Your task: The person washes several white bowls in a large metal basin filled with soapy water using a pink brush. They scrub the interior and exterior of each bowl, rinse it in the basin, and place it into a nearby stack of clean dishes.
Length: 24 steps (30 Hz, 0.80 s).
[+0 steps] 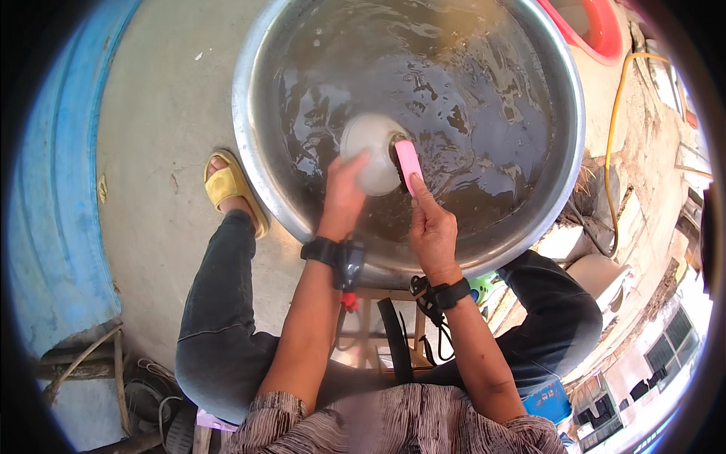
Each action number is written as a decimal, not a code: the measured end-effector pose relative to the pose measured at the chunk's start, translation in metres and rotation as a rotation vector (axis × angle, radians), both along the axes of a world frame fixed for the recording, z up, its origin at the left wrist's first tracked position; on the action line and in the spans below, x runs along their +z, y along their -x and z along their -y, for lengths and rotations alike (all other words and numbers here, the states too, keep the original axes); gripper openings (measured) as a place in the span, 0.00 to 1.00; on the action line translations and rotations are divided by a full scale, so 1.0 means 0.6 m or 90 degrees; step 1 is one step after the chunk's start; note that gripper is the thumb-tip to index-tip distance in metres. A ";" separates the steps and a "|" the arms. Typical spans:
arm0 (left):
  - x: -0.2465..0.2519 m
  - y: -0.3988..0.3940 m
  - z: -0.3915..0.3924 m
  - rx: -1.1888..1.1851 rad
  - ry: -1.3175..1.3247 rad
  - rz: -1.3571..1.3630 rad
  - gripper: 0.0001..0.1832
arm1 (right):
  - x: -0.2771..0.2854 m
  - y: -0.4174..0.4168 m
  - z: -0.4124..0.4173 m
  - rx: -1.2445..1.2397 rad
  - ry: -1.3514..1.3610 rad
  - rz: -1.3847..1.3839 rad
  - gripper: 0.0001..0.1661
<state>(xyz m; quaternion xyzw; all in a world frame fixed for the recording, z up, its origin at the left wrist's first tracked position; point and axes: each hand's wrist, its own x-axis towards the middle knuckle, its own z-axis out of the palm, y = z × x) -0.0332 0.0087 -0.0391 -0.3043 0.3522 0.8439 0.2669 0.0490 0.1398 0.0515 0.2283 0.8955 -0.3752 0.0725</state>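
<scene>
A large metal basin [242, 113] filled with murky brown water stands before me. Over its near part, my left hand [343, 196] holds a whitish, round, bowl-like object [371, 144] by its lower left edge. Both the hand and the object are somewhat blurred. My right hand [434, 230] grips a scrubbing brush [406, 162] with a pink back, its thumb lying along the lower end. The brush's dark bristles press against the right side of the round object. Black straps with small devices circle both wrists.
A red plastic basin [610, 34] sits at the far right, with a yellow hose [611, 125] running below it. Blue sheeting [62, 170] rises on the left. My foot in a yellow slipper [227, 187] is beside the metal basin. Wooden sticks [120, 377] lie at lower left.
</scene>
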 end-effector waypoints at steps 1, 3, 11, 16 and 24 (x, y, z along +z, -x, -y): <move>0.006 0.003 0.000 -0.028 -0.002 -0.017 0.20 | -0.001 0.004 -0.004 -0.019 0.010 0.022 0.22; 0.007 0.005 0.000 -0.041 0.024 -0.013 0.20 | -0.009 0.009 -0.006 -0.050 0.039 0.063 0.22; -0.012 -0.003 -0.006 -0.058 0.092 -0.010 0.17 | -0.049 0.025 -0.021 -0.069 0.074 0.095 0.21; -0.010 -0.006 -0.002 -0.026 0.093 0.018 0.16 | -0.046 -0.037 0.017 -0.050 0.136 -0.006 0.19; -0.077 -0.040 0.020 -0.051 0.215 -0.195 0.17 | -0.031 0.025 0.005 -0.029 0.028 0.180 0.20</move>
